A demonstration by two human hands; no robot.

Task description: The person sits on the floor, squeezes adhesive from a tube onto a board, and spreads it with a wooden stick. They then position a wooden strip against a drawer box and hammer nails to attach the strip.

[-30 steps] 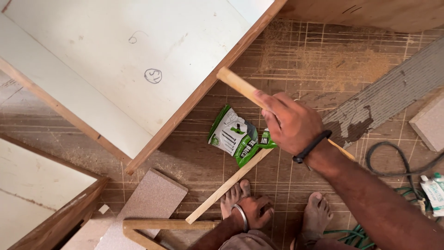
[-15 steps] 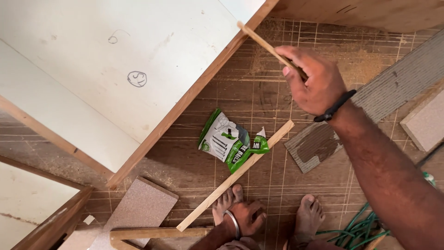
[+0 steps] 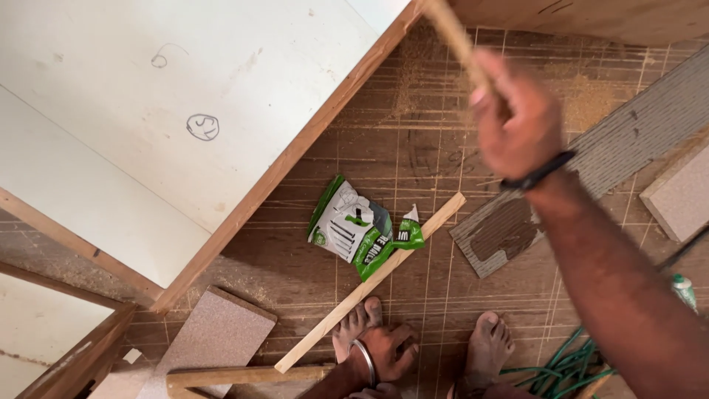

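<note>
- The big white board with a brown wooden edge fills the top left. It has small pencil marks on it.
- The floor is brown and has thin lines and sawdust all over it.
- The right arm comes in from the bottom right corner and reaches up to the top of the view.
- A grey ridged board lies on the floor at the right, partly under that arm.
- A long wooden strip lies slanted on the floor. Its low end is by the left foot and its top end points up to the right.
- A flat piece of chipboard lies at the bottom left, just under the corner of the big white board.
- The right hand is closed around a thin wooden stick. The hand is blurry. The stick is up in the air near the top of the view and slants up to the left, close to the edge of the white board. A black band sits on the wrist.
- A green and white packet lies open and crumpled on the floor. It touches the long wooden strip.
- Two bare feet stand on the floor at the bottom.
- The left hand is low down, curled on the toes of the left foot. It holds nothing that I can see. It has a metal bangle on the wrist.
- Green cords lie beside the right foot.
</note>
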